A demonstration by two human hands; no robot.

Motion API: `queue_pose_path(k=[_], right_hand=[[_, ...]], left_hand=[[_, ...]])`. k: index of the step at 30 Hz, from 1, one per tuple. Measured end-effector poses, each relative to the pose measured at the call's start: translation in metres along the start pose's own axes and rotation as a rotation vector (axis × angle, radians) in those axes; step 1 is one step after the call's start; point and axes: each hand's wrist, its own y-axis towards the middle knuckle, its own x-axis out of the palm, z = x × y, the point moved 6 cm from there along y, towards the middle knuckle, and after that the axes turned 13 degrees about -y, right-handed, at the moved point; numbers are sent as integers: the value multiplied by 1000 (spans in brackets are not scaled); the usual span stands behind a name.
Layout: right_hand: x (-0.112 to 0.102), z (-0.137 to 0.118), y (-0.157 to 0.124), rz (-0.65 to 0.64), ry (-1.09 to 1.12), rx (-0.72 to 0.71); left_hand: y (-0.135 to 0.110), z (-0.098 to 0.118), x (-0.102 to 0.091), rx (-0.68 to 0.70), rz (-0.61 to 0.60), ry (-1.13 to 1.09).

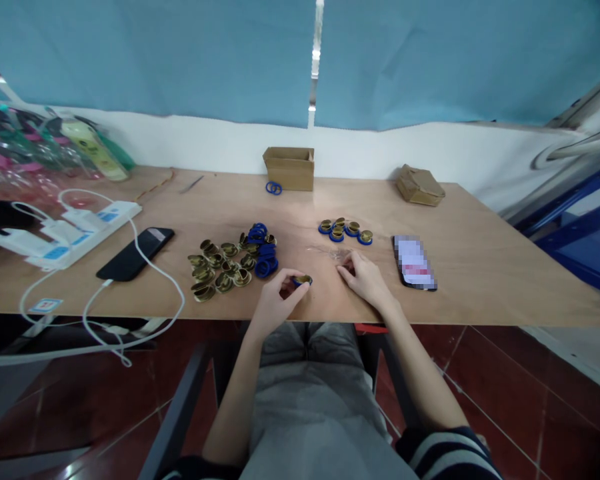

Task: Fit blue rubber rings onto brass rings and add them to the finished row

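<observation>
My left hand (277, 300) grips a brass-coloured round piece with a blue ring (303, 281) between thumb and fingers, just above the table's front edge. Fingertips of my right hand (363, 279) are closed together at a small heap of thin, clear or wiry bits (334, 254); what they pinch is too small to make out. Left of my left hand lie several brass-coloured round pieces (224, 283) with raised folded tops. Beside them is a pile of blue rings (266, 259). Beyond my right hand stand several brass pieces seated in blue rings (352, 230).
An open cardboard box (291, 170) stands at the back, with two loose blue rings (274, 188) before it. A closed carton (420, 185) is at back right. Phones lie left (136, 253) and right (414, 263). A power strip (80, 233) trails white cables; bottles (95, 148) stand behind it.
</observation>
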Motion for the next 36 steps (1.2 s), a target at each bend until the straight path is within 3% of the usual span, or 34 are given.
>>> queue_pose_path(k=[36], right_hand=[[-3, 1, -1, -25, -16, 50]], left_hand=[[-1, 1, 0, -18, -1, -2]])
